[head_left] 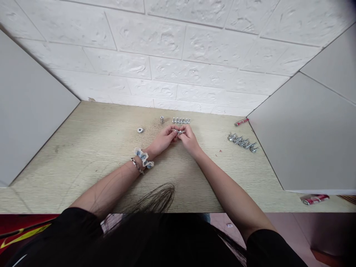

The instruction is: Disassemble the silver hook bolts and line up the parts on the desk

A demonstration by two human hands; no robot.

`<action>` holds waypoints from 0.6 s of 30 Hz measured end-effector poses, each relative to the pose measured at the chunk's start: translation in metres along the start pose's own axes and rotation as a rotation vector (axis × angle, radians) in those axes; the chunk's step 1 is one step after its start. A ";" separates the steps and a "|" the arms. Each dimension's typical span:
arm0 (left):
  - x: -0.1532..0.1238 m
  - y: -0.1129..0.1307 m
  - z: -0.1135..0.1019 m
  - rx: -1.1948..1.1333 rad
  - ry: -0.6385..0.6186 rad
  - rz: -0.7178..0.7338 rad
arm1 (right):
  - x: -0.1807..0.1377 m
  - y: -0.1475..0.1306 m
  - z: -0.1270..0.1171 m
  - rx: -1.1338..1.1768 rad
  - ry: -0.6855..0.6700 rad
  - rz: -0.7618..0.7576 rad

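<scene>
Between the fingertips of both hands is a small silver bolt (180, 132), partly covered by the fingers. My left hand (166, 136) pinches its left end, and my right hand (188, 138) pinches the right end. Just beyond the hands stands a row of several small silver bolts (180, 121). A small stack of metal nuts or rings (162, 119) is left of that row. Farther left lies a round silver washer (140, 130) with a dark hole. To the right, several larger bolts with washers (243, 142) lie in a slanting row.
The wooden tabletop (111, 126) meets a white brick wall (167, 40) at the back. Grey panels stand at left (30, 104) and right (303, 129). One red battery-like cylinder (241, 122) lies by the right panel; another red cylinder (315, 199) is near the front edge.
</scene>
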State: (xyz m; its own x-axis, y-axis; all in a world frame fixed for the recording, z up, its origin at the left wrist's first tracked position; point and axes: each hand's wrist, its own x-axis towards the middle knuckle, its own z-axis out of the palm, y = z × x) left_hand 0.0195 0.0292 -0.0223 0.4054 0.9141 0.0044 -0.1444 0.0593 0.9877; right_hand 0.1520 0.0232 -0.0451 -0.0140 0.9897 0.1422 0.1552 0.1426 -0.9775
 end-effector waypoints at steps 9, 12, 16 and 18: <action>0.001 -0.001 0.000 -0.011 0.004 -0.008 | 0.000 -0.003 0.000 -0.059 0.068 0.069; 0.001 0.002 0.001 -0.026 -0.027 0.005 | -0.001 -0.007 0.000 -0.126 0.059 0.044; 0.000 0.005 0.002 -0.005 -0.021 0.016 | -0.002 -0.008 0.000 -0.149 0.050 0.030; -0.001 0.004 0.002 0.014 -0.012 0.014 | -0.001 -0.006 -0.001 -0.147 0.037 0.023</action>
State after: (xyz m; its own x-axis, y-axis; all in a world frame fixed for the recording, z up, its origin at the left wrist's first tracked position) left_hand 0.0203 0.0281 -0.0181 0.4138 0.9101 0.0204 -0.1376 0.0404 0.9897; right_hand 0.1517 0.0216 -0.0395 0.0270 0.9913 0.1285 0.2985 0.1147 -0.9475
